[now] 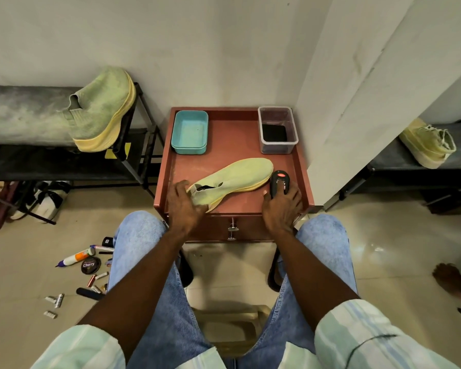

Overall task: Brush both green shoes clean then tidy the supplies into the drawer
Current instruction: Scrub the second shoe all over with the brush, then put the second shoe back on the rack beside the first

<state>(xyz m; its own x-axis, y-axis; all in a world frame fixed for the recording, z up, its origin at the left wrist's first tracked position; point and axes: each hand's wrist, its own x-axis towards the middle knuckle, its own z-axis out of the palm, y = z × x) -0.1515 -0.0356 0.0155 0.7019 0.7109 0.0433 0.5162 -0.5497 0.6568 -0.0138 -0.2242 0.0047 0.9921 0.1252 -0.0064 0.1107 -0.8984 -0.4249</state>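
A green shoe [232,179] with a yellow sole lies on its side on the red-brown table [234,137], toe pointing right. My left hand [184,206] rests on its heel end, fingers curled around the collar. My right hand [281,209] grips a black shoe brush [278,182] with a red label, which stands on the table beside the toe. A second green shoe [101,110] leans on the black rack at the left. The drawer [233,229] under the tabletop is closed; its metal knob shows between my knees.
A teal tray [190,132] and a clear tub [277,130] holding something dark stand at the table's back. Polish tin [91,265], glue bottle [76,258] and small items lie on the floor at the left. Another pale shoe [427,143] sits on a shelf at the right.
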